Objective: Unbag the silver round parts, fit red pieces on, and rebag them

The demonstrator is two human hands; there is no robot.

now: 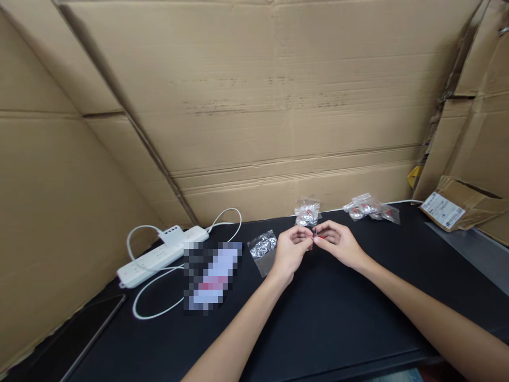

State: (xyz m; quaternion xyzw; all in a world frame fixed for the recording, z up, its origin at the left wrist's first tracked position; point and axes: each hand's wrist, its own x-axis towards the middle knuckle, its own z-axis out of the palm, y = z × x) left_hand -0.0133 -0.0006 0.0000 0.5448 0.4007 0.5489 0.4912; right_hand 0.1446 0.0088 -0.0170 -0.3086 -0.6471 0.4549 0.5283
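A small red thing [321, 237] is held over the middle of the worktop [318, 318], pinched in the bent fingers of the right hand [342, 245]. The fingers of the left hand [292, 249] are curled in just beside it, but how tightly they are closed, and on what, cannot be told. Behind the hands, a clear plastic bag [308, 212] with something red inside is seen, and a pile of clear bags [368, 207] with red bits in them lies to its right. Near the left hand, a shiny bag [263, 249] is laid flat. At the far right, a brown cardboard box [481, 204] is seen. The worktop is black, and tall cardboard walls [278, 69] are set around it. A white power strip [149, 265] with a looped cable [149, 318] is seen at the left, beside a blurred-out patch. A white label [442, 209] is stuck on the box, but its print is too small to be read.
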